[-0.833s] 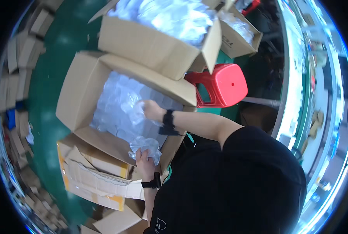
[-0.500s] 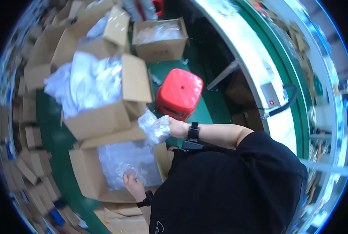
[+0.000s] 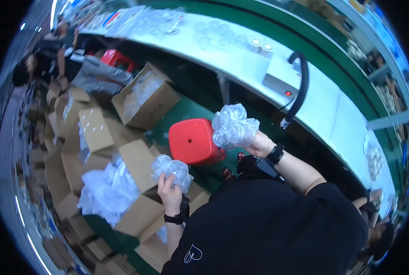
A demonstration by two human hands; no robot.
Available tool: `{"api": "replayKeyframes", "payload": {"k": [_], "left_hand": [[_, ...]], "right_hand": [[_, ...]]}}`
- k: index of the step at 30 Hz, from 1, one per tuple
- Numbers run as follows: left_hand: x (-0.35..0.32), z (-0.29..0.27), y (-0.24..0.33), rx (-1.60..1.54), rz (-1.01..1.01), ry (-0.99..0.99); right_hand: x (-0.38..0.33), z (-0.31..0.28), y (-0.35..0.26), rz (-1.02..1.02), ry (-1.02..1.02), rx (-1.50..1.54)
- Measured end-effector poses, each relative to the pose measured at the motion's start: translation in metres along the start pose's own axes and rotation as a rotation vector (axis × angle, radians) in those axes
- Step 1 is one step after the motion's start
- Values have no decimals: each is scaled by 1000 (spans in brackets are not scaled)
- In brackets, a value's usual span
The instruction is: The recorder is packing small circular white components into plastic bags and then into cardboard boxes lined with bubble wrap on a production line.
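In my right hand (image 3: 262, 145) is a bunch of clear, crinkled plastic-wrapped pieces (image 3: 234, 127), held up beside the red stool. My left hand (image 3: 169, 194) grips a smaller clear plastic-wrapped bundle (image 3: 173, 170), fingers pressed against its near side. What lies inside the wrapping is too blurred to name. Below my left forearm an open cardboard carton (image 3: 152, 250) shows partly, with pale plastic in it. Another open carton (image 3: 136, 215), left of that hand, overflows with white plastic sheeting (image 3: 108, 190).
A red stool (image 3: 190, 143) stands ahead of me. The long white worktable (image 3: 323, 98) curves along the right, bearing clear round pieces (image 3: 220, 34) and a box with a black hose (image 3: 301, 87). Cartons crowd the left. A person (image 3: 60, 64) stands far left, another (image 3: 374, 224) lower right.
My left hand has come up out of the low carton with a plastic bundle. My right hand's bunch has moved toward the worktable, and the view has turned right.
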State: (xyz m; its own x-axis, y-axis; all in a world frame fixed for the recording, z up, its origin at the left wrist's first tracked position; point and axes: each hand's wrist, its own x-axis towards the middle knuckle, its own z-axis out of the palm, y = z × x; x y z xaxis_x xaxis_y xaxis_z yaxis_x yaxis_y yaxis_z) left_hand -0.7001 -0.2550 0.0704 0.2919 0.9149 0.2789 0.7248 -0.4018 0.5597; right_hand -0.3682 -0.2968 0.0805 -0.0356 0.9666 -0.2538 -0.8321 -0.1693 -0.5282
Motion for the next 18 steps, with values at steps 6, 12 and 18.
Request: {"api": "replayKeyframes", "payload": {"k": [6,12,18], "left_hand": [[89,58,38,-149,155,-276],[169,79,75,-140,280,-356],[276,121,91,-957,-297,-554]], "right_hand": [[-12,-6,-31,-95,35,102],[-5,-19,-48,-106,63,-207],[-1,-31,-80,-204,146,-433]]}}
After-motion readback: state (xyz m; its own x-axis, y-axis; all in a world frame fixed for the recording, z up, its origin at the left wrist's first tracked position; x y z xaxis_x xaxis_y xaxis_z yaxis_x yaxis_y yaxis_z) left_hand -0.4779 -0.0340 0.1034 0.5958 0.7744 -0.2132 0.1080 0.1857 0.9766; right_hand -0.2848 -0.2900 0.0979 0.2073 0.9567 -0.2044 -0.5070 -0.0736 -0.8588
